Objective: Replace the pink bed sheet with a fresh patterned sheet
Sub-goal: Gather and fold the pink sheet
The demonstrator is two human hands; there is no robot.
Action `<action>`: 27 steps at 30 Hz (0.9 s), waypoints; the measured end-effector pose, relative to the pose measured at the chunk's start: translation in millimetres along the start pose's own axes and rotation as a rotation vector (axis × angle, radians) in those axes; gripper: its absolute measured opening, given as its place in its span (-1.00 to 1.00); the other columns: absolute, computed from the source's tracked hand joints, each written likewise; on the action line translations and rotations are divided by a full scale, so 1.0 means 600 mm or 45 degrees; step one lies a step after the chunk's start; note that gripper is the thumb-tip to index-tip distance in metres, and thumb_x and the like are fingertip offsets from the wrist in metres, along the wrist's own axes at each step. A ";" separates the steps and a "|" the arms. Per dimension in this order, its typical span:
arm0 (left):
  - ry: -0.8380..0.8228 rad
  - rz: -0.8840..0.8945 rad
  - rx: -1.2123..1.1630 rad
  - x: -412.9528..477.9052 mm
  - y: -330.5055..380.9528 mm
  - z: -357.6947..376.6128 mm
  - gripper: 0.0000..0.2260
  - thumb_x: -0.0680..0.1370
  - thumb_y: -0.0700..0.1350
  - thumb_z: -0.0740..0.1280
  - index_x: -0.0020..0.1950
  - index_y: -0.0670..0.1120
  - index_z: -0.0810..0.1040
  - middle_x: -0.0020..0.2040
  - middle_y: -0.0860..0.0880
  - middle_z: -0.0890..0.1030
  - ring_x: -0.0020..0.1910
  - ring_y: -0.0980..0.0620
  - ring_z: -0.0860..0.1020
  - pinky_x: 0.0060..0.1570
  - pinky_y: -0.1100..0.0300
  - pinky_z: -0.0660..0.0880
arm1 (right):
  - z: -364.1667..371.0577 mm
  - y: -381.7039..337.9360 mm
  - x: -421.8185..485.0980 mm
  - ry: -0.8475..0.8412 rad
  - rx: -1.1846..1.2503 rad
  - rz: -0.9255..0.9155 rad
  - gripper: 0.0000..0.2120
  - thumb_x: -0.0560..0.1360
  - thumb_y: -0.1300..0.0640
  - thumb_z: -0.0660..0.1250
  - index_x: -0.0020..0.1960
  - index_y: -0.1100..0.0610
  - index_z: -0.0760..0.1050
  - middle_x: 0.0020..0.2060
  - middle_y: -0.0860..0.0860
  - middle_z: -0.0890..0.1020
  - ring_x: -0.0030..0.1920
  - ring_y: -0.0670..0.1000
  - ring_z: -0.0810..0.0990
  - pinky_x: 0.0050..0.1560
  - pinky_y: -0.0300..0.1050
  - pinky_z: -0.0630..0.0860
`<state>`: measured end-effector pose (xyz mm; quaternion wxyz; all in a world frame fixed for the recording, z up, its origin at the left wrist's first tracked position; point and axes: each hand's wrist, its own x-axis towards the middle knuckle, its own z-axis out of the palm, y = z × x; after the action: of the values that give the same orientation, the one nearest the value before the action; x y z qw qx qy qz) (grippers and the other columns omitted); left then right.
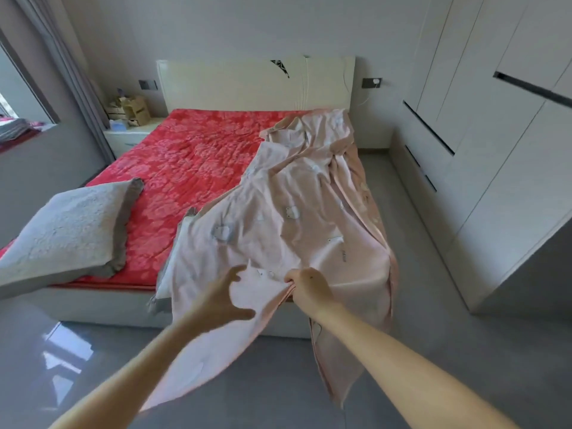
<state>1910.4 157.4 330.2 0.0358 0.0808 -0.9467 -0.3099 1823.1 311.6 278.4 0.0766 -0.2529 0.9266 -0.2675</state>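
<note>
Pink bed sheet point(297, 193), thin and crumpled, with small pale printed motifs, is gathered in a long band along the right side of the bed; its near end is draped over the foot of the bed and hangs towards the floor between the two forearms. The white-framed bed point(247, 85) is covered over its remaining surface by a red quilted cover point(185, 159) with a lighter floral pattern, which is exposed from the headboard to the foot. A white wardrobe point(495, 119) with flat doors and dark recessed handles is located along the right wall, near the bed. The grey glossy floor point(77, 366) is seen in front of the bed.

A grey textured pillow point(68, 233) with a darker trim is placed on the near left corner of the red cover. A second grey-trimmed pillow point(168, 274) is partly covered by the left edge of the pink sheet. A white nightstand point(130, 137) carrying cardboard boxes point(136, 109) is positioned left of the headboard.

The right hand point(309, 289) is clenched around a bunched fold of the pink sheet at the foot of the bed. The left hand point(219, 298) is held with fingers spread over the same sheet, just beside the right hand; contact with the fabric cannot be determined.
</note>
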 end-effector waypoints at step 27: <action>-0.501 0.246 -0.205 0.308 0.010 -0.148 -0.71 0.50 -0.44 0.21 -0.20 -0.06 0.53 -0.32 -0.04 0.50 -0.30 0.02 0.43 -0.24 0.12 0.29 | -0.063 0.335 -0.061 1.084 0.317 1.307 -0.82 0.54 0.25 0.19 0.03 0.28 0.53 -0.05 0.27 0.62 -0.03 0.28 0.55 -0.18 -0.04 0.35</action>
<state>1738.1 78.2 408.6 -0.1135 -0.0753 -0.9110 -0.3894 1758.1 493.8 203.1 -0.1490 0.3571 0.8410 -0.3782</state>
